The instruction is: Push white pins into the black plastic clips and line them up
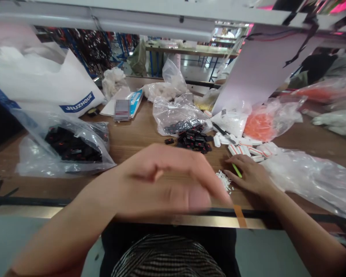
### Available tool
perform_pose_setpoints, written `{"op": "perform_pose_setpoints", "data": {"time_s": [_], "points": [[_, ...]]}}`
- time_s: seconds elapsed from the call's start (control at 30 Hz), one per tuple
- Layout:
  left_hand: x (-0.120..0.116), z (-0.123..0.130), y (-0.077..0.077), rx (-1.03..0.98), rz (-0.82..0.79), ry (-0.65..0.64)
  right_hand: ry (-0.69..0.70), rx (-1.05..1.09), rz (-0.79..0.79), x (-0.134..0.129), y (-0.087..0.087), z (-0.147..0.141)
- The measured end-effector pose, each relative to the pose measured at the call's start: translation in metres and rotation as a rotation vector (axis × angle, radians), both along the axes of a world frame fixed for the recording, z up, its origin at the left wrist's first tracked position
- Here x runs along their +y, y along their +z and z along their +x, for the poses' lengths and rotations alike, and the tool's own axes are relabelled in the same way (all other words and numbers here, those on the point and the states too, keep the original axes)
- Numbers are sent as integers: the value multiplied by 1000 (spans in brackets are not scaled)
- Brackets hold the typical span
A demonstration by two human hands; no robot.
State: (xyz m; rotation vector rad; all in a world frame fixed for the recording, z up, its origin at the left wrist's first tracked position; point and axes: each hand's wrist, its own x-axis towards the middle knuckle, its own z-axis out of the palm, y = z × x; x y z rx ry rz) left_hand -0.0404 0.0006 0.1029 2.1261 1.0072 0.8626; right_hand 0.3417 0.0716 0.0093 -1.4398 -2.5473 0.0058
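Observation:
My left hand [161, 184] is raised close to the camera, above the table's front edge. It is smeared by motion, its fingers curved over the thumb, and I cannot make out anything in it. My right hand [249, 173] rests low over the table at the right, its fingers around a thin bright green stick [237, 170]. Just left of it lies a small heap of tiny white pieces [223, 181]. White blocks with orange-red stripes [242, 150] lie beyond its fingertips. A pile of small black parts with red marks [193, 139] sits further back in the middle.
On the left stand a clear bag of black parts [75, 144] and a large white JIUZHOUE sack [75, 88]. Clear bags [175, 111], a bag of orange pieces [259, 125] and a booklet [135, 100] line the back. A plastic bag [314, 177] spreads at the right.

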Motion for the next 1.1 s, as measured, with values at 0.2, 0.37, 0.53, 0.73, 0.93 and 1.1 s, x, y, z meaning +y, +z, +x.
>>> {"op": "perform_pose_setpoints", "data": {"time_s": [0.2,0.37,0.53,0.73,0.93,1.1], "points": [[52,34,-52,252,64,132,76,65,108,-8,-14,7],[56,42,-92,426,139,198,24,132,105,-8,-20,9],[46,23,-88,399,89,105,-27,165,132,-7,-20,8],[34,-1,-86,253,-22,-34,-98,219,272,-8,-21,10],[26,-5,-85,299,122,-121,-175,267,356,-8,-21,11],[17,-1,-85,465,188,-10,-216,174,365,-10,-20,6]]}}
